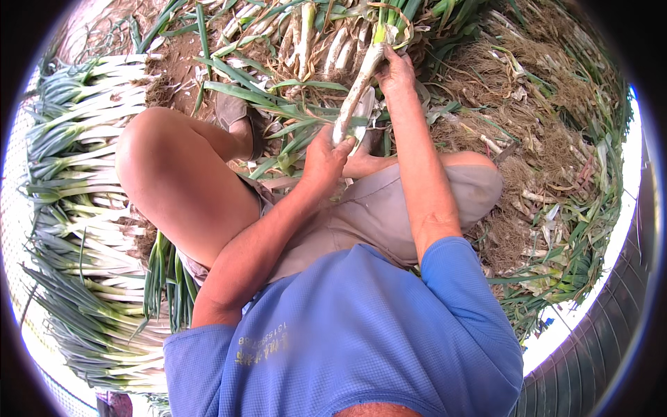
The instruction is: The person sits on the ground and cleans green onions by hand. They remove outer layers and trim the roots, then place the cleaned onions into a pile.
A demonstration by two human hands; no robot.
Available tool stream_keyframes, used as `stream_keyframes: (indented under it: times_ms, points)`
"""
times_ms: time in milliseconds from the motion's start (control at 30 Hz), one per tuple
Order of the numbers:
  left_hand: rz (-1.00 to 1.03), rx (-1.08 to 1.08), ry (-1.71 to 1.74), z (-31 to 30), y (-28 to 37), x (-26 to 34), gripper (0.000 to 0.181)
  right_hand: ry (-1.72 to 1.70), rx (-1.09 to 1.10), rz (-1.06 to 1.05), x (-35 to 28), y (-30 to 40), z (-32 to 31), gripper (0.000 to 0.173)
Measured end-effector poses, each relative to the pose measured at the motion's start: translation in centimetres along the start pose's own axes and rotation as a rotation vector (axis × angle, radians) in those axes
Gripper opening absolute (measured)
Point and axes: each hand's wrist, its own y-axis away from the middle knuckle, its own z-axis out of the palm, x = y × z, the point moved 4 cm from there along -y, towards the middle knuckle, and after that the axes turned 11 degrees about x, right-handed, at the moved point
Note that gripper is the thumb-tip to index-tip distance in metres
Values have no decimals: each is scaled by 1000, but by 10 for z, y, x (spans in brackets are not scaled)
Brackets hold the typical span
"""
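Note:
A large leek or scallion with a dirty white stalk slants across my lap area, its green leaves pointing to the top of the view. My left hand is closed round its lower end, near the middle. Higher up, my right hand grips the stalk just below the leaves. Loose green leaves and pale peeled skins lie beneath, between my feet. Long stalks with dry, brown outer layers are piled beyond my hands.
Cleaned stalks with white shafts and green tops are laid in a long row at the left. On the right spreads a heap of rooted, dirty stalks. My shoe rests on brown soil beside my bent knees.

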Motion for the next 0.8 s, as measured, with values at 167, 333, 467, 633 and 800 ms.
stream_keyframes:
  times_ms: [167,333,467,633,800]
  points:
    - [103,64,4,0,2,-4,31,-186,-59,218,10,12,2,22]
    - [163,132,-129,0,3,-14,29,-169,79,111,16,0,-12,17]
    - [138,189,-287,-5,8,-6,31,231,276,-398,-2,43,-12,16]
    - [260,270,-489,-7,6,-7,30,384,158,-794,-6,81,-19,19]
    - [240,253,-486,-7,-2,-16,33,191,-11,-713,-11,108,-22,12]
